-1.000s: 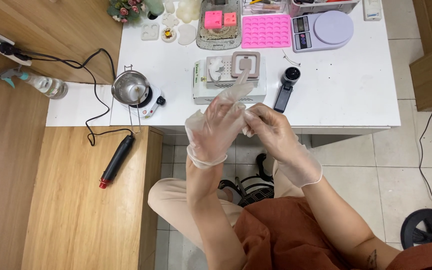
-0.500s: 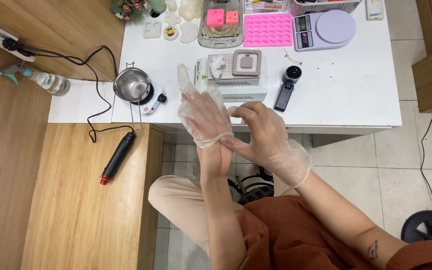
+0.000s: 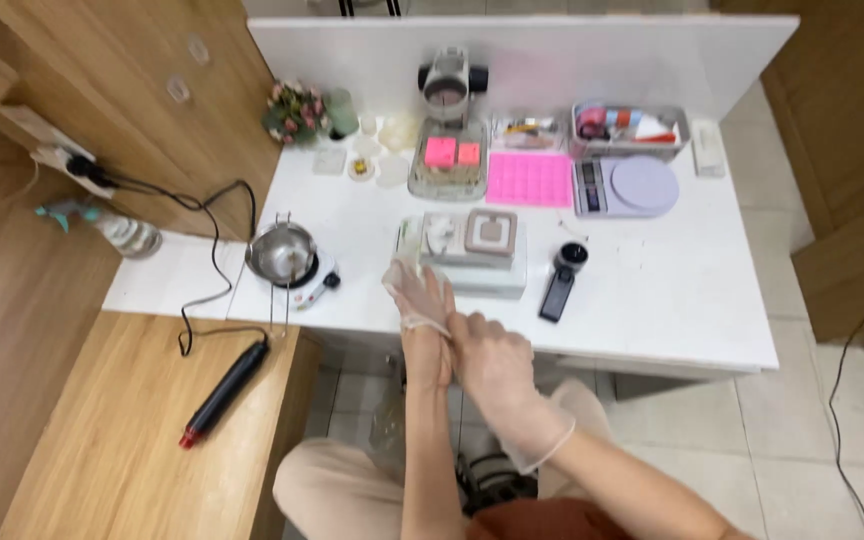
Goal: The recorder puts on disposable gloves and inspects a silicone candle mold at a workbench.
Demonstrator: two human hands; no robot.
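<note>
Left hand (image 3: 419, 300) up w/ fingers spread, clear glove (image 3: 407, 285) partway on. Right hand (image 3: 492, 360), already gloved, pinches the glove cuff at left wrist, over the white table (image 3: 672, 300) edge.

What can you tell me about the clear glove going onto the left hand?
The clear glove is thin, see-through plastic film, loose and wrinkled. It covers the left hand to the wrist, its cuff bunched there, where the gloved right hand grips it. The hand is held at the front edge of the white table.

Metal pot (image 3: 281, 252) left of box (image 3: 475, 255), scale (image 3: 629, 187) behind right.
</note>
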